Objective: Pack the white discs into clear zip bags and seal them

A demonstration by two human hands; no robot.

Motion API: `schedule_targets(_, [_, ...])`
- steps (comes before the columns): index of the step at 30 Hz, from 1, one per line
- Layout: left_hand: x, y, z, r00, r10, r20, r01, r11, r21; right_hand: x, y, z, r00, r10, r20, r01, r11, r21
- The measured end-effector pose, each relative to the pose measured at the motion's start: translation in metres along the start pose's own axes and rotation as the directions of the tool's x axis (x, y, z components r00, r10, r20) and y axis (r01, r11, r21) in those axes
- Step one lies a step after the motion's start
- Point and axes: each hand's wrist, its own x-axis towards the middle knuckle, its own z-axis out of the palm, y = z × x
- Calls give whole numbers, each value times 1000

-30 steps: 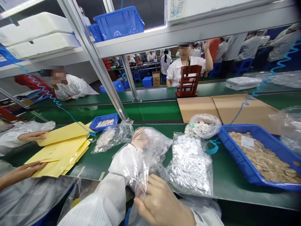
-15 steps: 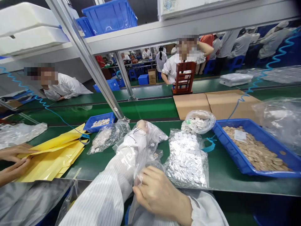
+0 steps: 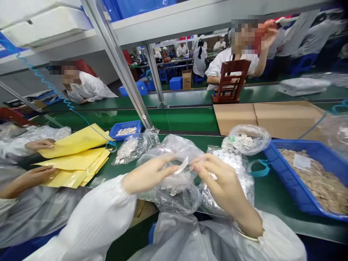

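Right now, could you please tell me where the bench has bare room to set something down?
The green bench shows bare between the disc bag and the large blue tray, and more narrowly between the yellow envelopes and the clear bag. The middle is crowded, with left hand and right hand above the clear bag.
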Motion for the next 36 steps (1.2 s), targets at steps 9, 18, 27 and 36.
schedule_targets(9, [-84, -85, 31, 882, -172, -439, 126, 983, -132, 27, 17, 0, 978, 210, 12, -198, 900, 389])
schedule_targets(18, [-55, -133, 78, 1000, -12, 6, 10, 970, 242, -63, 38, 40, 701, 178, 690, 95, 936, -338])
schedule_targets(27, [-13, -70, 55, 974, -142, -178, 49, 894, -445, -60, 56, 37, 873, 342, 346, -274, 934, -231])
schedule_targets(36, [-19, -85, 73, 982, -171, -79, 80, 760, -645, -27, 40, 25, 764, 352, 540, -476, 873, 105])
